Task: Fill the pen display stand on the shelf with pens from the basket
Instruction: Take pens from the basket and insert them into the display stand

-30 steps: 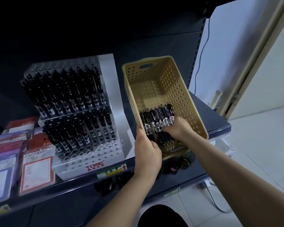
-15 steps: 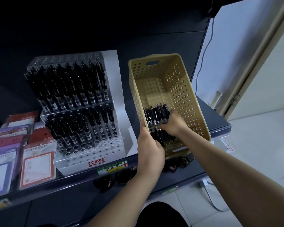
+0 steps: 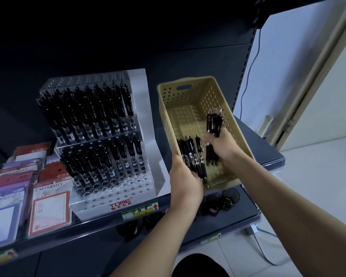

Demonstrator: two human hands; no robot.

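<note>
Pens [image 3: 214, 124] in right hand [image 3: 222, 146], basket [image 3: 188, 79] in left [image 3: 185, 182]

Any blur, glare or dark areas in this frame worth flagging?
Head view: the bunch of pens in the right hand is motion-blurred; the shelf back is nearly black; the wall at right is bright; the door frame looks bowed by wide-angle distortion.

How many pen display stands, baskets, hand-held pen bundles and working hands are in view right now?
pen display stand: 1
basket: 1
pen bundle, gripped by the right hand: 1
hands, counting the left hand holding the basket: 2
Total: 5
The loose pens lying in the basket overlap too much to count.
</note>
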